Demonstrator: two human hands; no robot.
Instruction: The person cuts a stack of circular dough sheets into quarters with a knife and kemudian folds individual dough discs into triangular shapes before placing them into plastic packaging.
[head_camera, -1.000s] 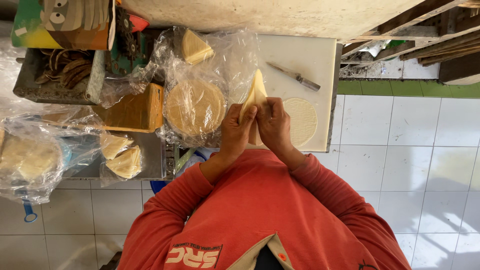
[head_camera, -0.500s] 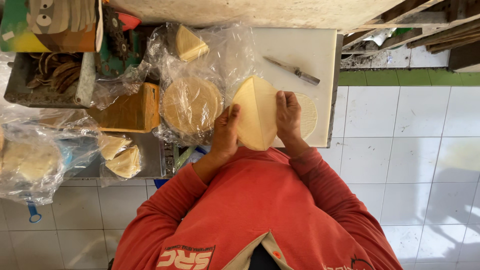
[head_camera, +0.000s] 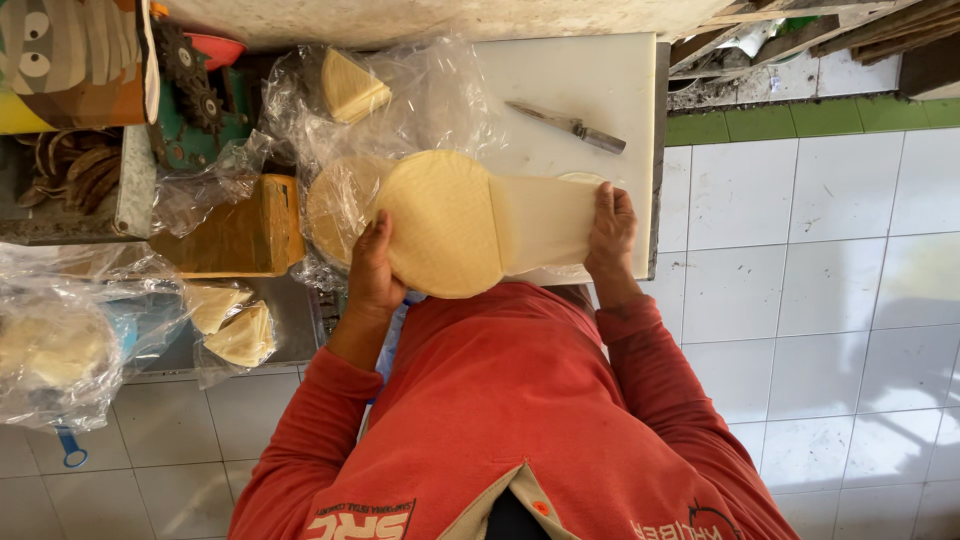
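Between both hands (head_camera: 375, 270), wrapper (head_camera: 440, 222) now unfolded.

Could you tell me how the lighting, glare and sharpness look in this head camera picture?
Head view: soft, even daylight; the round pale sheet between the left hand and right hand is sharp, without motion blur. The clear plastic bags show bright glare. Faint window-like light patches lie on the white floor tiles. Tile lines bend slightly near the edges.

Pretty bright, even daylight, soft shadows on the white floor tiles (head_camera: 830, 330) bottom right, glare off the plastic wrap (head_camera: 420, 100), everything reasonably sharp.
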